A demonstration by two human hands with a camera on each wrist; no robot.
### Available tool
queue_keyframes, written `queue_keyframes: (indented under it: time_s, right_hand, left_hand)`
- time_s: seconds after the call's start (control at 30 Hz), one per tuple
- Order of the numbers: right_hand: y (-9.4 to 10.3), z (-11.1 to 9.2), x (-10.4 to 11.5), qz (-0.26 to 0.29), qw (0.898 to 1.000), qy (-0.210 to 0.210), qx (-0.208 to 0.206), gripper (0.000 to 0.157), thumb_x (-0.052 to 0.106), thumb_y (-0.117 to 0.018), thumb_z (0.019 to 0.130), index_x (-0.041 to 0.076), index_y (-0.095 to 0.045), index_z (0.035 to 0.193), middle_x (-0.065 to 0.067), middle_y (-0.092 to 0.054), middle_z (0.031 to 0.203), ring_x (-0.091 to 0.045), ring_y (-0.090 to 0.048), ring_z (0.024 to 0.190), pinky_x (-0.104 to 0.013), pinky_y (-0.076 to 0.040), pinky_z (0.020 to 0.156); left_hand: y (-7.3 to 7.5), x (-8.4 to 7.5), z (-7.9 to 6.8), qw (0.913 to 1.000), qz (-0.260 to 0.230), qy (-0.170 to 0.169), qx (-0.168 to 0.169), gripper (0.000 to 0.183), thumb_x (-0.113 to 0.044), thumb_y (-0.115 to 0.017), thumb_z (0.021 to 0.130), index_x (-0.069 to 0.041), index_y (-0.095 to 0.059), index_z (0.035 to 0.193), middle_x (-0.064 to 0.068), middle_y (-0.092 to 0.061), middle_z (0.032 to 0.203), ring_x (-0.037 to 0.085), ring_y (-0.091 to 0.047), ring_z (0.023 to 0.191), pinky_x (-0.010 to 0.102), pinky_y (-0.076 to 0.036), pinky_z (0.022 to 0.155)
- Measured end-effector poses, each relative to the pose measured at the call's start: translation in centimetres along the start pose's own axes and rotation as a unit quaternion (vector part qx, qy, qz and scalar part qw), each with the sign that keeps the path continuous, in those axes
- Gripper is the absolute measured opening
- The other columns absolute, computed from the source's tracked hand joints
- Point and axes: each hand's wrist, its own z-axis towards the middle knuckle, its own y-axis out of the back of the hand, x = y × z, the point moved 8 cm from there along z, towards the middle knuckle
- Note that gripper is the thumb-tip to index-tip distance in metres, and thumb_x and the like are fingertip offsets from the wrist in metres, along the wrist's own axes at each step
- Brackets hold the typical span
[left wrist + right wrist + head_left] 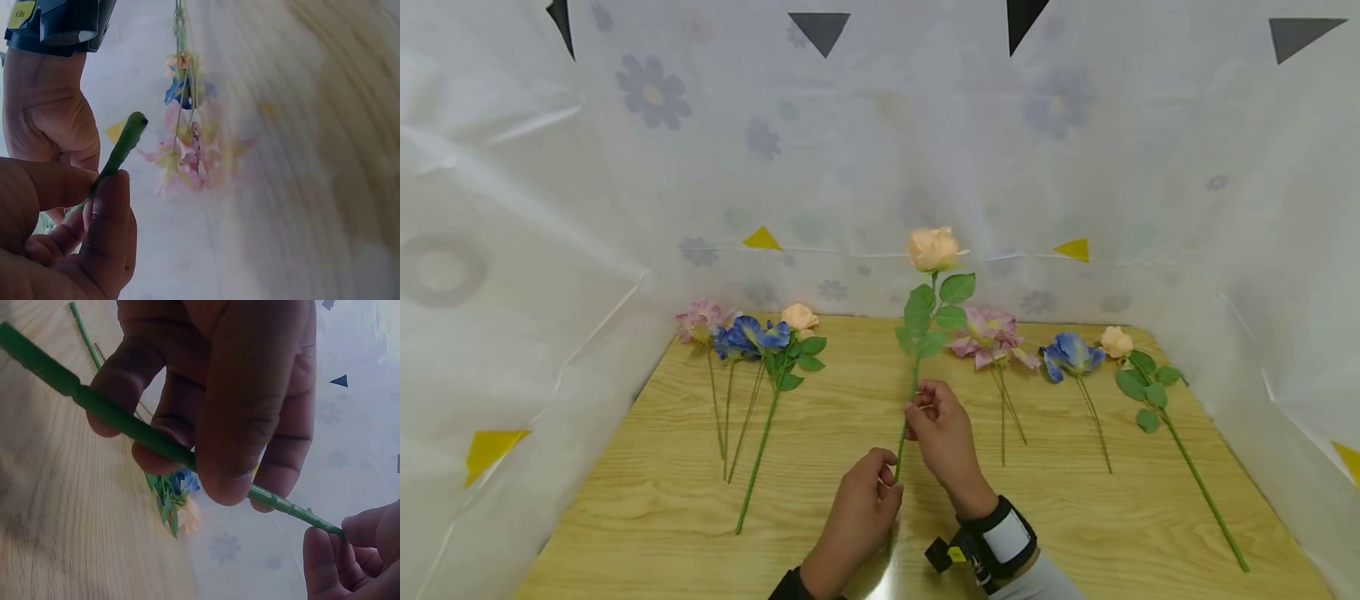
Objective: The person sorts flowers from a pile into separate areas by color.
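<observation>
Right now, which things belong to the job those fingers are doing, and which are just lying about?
In the job:
Held peach rose
Left fingers, pinching its stem lower down
Right fingers, pinching it higher up

Seemingly just lying on the table:
Left pink blooms, left blue blooms, left peach rose
Right pink blooms, right blue bloom, right peach rose

The right hand [946, 437] is ahead of the left hand [859, 508], both with fingers [107, 228] pinching.

Black wristbands [996, 533], pale grey sleeve [1041, 582]
</observation>
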Motion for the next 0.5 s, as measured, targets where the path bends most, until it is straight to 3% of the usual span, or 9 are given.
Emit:
queue_keyframes:
  time_s: [0.2,0.37,0.43,0.5]
  right_hand:
    - [2.1,0.6,-0.5,-0.048,0.999,-0.001,-0.014,0.029,0.016,-0.061,0.091,0.012,-0.054,0.119,-0.015,-0.057,0.101,-0.022,-0.06,0.073,-0.043,-0.056,0.063]
    - [7.3,1.5,-0.9,-0.119,0.992,-0.015,-0.033,0.031,0.012,-0.056,0.093,0.008,-0.052,0.123,-0.016,-0.054,0.103,-0.023,-0.059,0.075,-0.046,-0.056,0.065]
    - [10.0,1.9,-0.9,-0.179,0.983,-0.007,-0.038,0.033,0.012,-0.053,0.094,0.005,-0.05,0.126,-0.016,-0.054,0.104,-0.024,-0.059,0.078,-0.043,-0.056,0.063]
    - [12.9,2.2,-0.7,-0.262,0.964,0.02,-0.04,0.034,0.012,-0.051,0.095,0.001,-0.049,0.127,-0.019,-0.056,0.105,-0.023,-0.058,0.071,-0.039,-0.053,0.055]
  left_hand:
    - [0.4,1.2,0.0,0.9999,0.004,0.005,0.014,0.031,-0.018,-0.063,0.089,-0.005,-0.056,0.117,-0.004,-0.055,0.086,0.006,-0.057,0.075,0.028,-0.052,0.064]
    - [2.9,2.8,-0.1,0.9995,0.025,0.019,0.005,0.034,-0.026,-0.059,0.092,-0.007,-0.056,0.12,-0.004,-0.055,0.09,0.01,-0.057,0.082,0.032,-0.052,0.068]
    - [4.3,3.6,-0.1,0.9992,0.03,0.028,0.004,0.034,-0.025,-0.059,0.092,-0.007,-0.056,0.12,0.0,-0.056,0.092,0.013,-0.056,0.085,0.033,-0.053,0.069]
    - [6.1,4.7,-0.2,0.9983,0.043,0.04,-0.002,0.034,-0.023,-0.06,0.092,-0.005,-0.056,0.121,0.005,-0.058,0.096,0.017,-0.056,0.089,0.035,-0.053,0.071]
